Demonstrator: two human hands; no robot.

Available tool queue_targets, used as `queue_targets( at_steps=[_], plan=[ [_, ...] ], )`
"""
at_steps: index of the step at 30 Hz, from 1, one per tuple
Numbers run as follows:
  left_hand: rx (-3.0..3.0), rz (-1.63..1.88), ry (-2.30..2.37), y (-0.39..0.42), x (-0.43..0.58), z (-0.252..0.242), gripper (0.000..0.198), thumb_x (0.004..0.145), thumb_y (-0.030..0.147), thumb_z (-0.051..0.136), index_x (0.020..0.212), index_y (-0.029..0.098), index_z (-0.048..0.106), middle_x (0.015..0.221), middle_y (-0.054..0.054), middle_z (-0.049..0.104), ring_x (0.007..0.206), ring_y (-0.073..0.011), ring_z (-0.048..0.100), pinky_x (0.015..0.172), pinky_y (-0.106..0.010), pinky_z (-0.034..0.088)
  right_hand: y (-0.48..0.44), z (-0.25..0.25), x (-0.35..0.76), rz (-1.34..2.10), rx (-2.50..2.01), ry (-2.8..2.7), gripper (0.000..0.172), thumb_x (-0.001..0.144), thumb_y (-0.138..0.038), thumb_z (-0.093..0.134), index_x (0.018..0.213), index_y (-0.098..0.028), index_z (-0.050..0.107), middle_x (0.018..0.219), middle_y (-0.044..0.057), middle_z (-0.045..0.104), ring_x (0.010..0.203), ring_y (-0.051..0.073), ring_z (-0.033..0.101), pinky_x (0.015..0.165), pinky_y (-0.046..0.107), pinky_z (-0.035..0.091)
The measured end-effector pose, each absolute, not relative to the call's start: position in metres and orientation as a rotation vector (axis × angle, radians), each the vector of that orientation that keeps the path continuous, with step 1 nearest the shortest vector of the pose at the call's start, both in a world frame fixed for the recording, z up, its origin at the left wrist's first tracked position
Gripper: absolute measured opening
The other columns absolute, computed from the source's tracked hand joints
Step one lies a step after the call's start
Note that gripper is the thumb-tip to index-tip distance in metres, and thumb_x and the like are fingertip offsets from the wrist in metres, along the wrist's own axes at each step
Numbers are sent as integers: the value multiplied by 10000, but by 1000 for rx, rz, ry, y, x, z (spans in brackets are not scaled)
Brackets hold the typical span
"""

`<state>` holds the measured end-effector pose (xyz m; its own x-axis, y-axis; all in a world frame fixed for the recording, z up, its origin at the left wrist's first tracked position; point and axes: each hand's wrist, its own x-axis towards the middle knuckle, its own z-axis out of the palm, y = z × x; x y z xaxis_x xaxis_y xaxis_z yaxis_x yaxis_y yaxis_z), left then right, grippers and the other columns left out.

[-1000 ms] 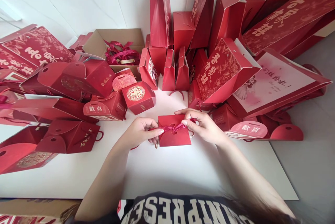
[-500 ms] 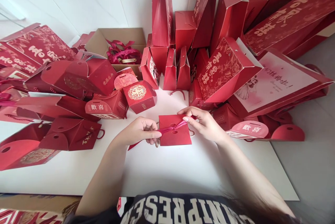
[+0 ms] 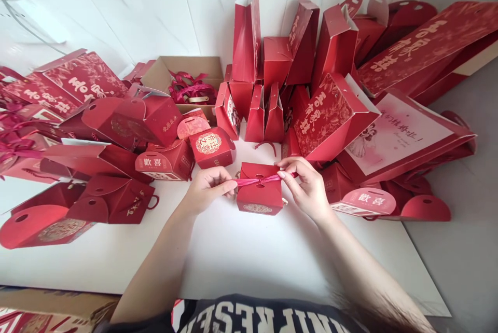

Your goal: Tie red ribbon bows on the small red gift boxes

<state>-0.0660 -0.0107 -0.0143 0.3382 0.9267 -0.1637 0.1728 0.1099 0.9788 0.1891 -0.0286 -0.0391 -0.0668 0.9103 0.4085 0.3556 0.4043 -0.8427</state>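
Observation:
A small red gift box (image 3: pixel 260 199) with a gold round print on its near side stands on the white table, between my hands. Across its top runs a magenta ribbon (image 3: pixel 260 181), knotted at the middle beside a cut-out hole. My left hand (image 3: pixel 212 183) pinches one end of the ribbon between thumb and fingers at the box's left side. The other end is pinched by my right hand (image 3: pixel 302 181) at the right edge. The ribbon is taut between the two hands. Bits of beige cord handle show at both sides of the box.
Behind stands a cardboard box (image 3: pixel 187 63) with magenta ribbons. Several red boxes (image 3: pixel 213 147) crowd the left and back. Tall red bags (image 3: pixel 246 37) rise at the back, and a bag with a pink panel (image 3: pixel 397 128) leans at right. A red cord (image 3: pixel 266 146) lies behind my hands.
The ribbon is pulled straighter and tighter over the box. The box has tipped so its printed near side now shows. My view has shifted slightly upward.

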Motion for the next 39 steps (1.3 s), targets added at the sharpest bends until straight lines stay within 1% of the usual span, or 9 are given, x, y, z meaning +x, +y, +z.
queue_targets(
  at_steps=[4,10,15,22,25,27,31,34,39],
  plan=[
    [1323,713,1112,-9,-71,-16,273,787,362,706,687,149,567,589,16,616,510,-76,537,519,-201,417,-26,-38,188,614,-1157,-1591,234,909,-301,606,719,-209,503,969,69,588,928,210,578,837,339,431],
    [1179,493,1018,1,-88,-40,306,810,419,691,731,145,580,632,13,620,537,-77,546,535,-201,396,-26,-55,184,1007,-1296,-1426,362,927,-460,546,695,-205,436,666,-27,417,640,141,399,619,275,321],
    [1200,394,891,11,-102,-64,448,776,545,679,735,99,668,608,-45,649,441,-71,486,442,-208,316,-32,-67,181,1297,-1106,-1351,381,944,-485,503,703,-199,427,661,-32,388,629,130,364,615,268,300],
    [1237,389,811,11,-107,-71,444,795,538,668,813,95,693,642,-79,687,506,-119,573,464,-216,348,-40,-84,180,1246,-1124,-1375,418,970,-477,449,667,-192,415,674,-19,391,644,138,358,627,277,280],
    [1241,467,807,12,-116,-70,452,807,544,659,931,111,690,824,-113,723,688,-163,648,572,-239,417,-41,-89,181,1201,-1143,-1335,443,976,-485,427,646,-189,422,651,-15,403,632,141,352,624,282,280],
    [1230,520,793,14,-127,-68,624,786,663,602,1092,124,672,1092,-166,702,937,-238,663,739,-300,472,-41,-90,181,1174,-1174,-1309,461,980,-496,410,642,-185,455,643,-6,429,634,146,368,630,286,293],
    [1069,610,529,19,-148,-62,1106,668,909,390,1346,48,537,1475,-252,426,1393,-407,343,1089,-486,312,-44,-88,182,1135,-1229,-1267,485,983,-514,388,650,-183,506,651,7,480,643,155,407,640,292,315],
    [830,756,354,21,-151,-58,1268,634,967,198,1347,-33,512,1455,-302,421,1423,-447,260,1132,-561,203,-47,-86,182,1124,-1251,-1265,488,983,-517,385,645,-186,503,652,4,475,641,154,403,639,292,314],
    [616,835,321,21,-139,-59,1313,637,958,57,1321,-60,528,1407,-321,469,1355,-446,372,1123,-584,201,-50,-82,184,1050,-1288,-1326,483,987,-509,379,652,-187,510,666,7,490,661,157,422,656,293,328]
  ],
)
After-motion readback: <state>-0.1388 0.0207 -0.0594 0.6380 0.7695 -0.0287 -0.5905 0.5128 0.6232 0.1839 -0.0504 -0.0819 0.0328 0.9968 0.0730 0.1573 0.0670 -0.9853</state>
